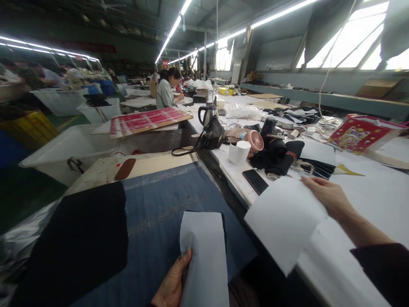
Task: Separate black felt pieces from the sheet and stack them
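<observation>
White strip (pixel 209 260) — in left fingers (pixel 184 260) | white sheet (pixel 283 221) — in right fingers (pixel 315 183)

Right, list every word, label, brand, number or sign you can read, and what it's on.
None is readable.
Red banner, back left: too blurred.
Small red sign, centre back: too small.
Red bag, right: printed marks, too blurred.
Middle held sheet, right held sheet: no print shows.

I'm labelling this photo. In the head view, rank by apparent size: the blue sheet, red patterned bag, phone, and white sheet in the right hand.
1. Blue sheet
2. White sheet in the right hand
3. Red patterned bag, farther away
4. Phone
</observation>
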Demonstrator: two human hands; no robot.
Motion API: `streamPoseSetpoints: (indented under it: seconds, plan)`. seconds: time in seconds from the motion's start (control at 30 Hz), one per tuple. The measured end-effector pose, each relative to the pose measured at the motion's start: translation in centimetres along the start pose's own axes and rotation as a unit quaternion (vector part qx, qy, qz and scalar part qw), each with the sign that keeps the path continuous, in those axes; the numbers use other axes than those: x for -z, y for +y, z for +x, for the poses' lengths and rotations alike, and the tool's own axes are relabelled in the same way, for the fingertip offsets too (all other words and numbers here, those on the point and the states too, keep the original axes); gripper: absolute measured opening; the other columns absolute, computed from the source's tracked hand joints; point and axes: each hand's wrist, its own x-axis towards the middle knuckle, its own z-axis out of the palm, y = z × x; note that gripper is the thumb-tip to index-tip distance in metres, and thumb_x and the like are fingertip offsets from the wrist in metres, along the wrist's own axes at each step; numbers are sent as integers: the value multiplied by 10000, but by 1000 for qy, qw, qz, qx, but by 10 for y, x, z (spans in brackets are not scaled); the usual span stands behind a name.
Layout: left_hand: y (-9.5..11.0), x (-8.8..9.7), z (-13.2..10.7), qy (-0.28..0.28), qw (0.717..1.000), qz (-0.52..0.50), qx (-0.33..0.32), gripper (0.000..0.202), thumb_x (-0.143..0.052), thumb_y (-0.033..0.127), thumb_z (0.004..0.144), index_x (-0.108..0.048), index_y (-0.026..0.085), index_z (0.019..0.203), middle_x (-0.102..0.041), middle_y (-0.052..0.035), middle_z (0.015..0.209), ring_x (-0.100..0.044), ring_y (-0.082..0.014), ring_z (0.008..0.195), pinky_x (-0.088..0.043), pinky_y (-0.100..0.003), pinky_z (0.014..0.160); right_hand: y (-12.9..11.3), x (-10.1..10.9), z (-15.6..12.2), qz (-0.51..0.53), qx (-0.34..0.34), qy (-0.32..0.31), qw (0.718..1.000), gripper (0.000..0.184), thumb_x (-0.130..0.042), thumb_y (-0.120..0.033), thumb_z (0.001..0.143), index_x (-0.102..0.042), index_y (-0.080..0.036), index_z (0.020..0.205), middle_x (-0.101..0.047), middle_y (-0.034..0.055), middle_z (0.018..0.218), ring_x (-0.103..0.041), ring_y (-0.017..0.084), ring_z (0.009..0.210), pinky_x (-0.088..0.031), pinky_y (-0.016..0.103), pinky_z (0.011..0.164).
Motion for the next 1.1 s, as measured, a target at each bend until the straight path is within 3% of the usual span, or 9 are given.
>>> streamPoseSetpoints:
  seconds: [0.03,0.1,0.17,0.3,0.4,0.47,0.57,0.77,1.1]
  plan:
    - [3,5,0,17,1000,2,-23,619,-763,391,758,-555,119,1275,-719,-147,1075,-667,-330,1030,-506,-437,941,7,16,11,-182,0,77,980,390,-595,-505,812,-701,-137,882,-702,207,765,-663,301,671,-447,423,589]
    - [7,15,0,50,997,10,-64,613,-753,374,778,-535,133,1298,-724,-134,1064,-679,-307,1012,-525,-409,917,18,31,21,-296,32,117,947,495,-664,-473,764,-677,-76,1059,-642,336,1051,-595,461,997,-390,577,748]
    - [7,25,0,75,993,17,-87,616,-753,376,781,-529,137,1302,-727,-134,1051,-688,-299,993,-540,-395,890,22,17,6,-372,122,94,915,559,-587,-504,818,-605,-99,1203,-602,338,1148,-547,463,1088,-383,586,795]
    - [1,41,-1,131,985,8,-112,613,-764,392,767,-545,135,1279,-731,-145,1024,-700,-301,954,-563,-389,837,11,-88,-92,-223,269,-111,930,398,-492,-470,896,-551,-219,1200,-635,164,1146,-627,295,999,-485,414,863]
    - [-3,47,-1,146,980,-1,-133,600,-770,389,760,-558,141,1264,-731,-147,1024,-705,-297,935,-565,-386,823,-4,-180,-188,-149,298,-290,897,330,-484,-319,923,-525,-220,1236,-572,112,1264,-558,235,1157,-466,357,980]
    - [-3,49,-2,135,980,-7,-147,569,-763,379,769,-571,140,1249,-728,-146,1037,-706,-288,932,-561,-377,831,-11,-228,-238,-137,296,-340,882,384,-529,-255,889,-509,-188,1266,-541,123,1299,-535,233,1184,-470,342,989]
    - [0,50,-4,111,981,-25,-159,512,-735,366,797,-590,133,1229,-723,-137,1066,-701,-271,952,-543,-359,866,-19,-276,-278,-164,299,-332,879,504,-610,-204,820,-484,-128,1302,-530,165,1297,-518,288,1180,-471,400,982]
    - [11,48,-10,82,988,-79,-101,613,-619,536,838,-570,113,1280,-686,-133,1170,-635,-283,1097,-451,-363,1004,-28,-322,-288,-250,269,-332,869,116,-582,-100,805,-628,-161,893,-626,108,933,-600,281,931,-488,375,812]
    - [17,52,-11,-8,992,-113,-49,749,-547,673,811,-536,113,1309,-680,-169,1162,-626,-342,1096,-432,-459,998,-19,-335,-260,-163,217,-358,893,177,-463,-81,831,-595,-175,761,-627,38,758,-612,173,716,-422,252,661]
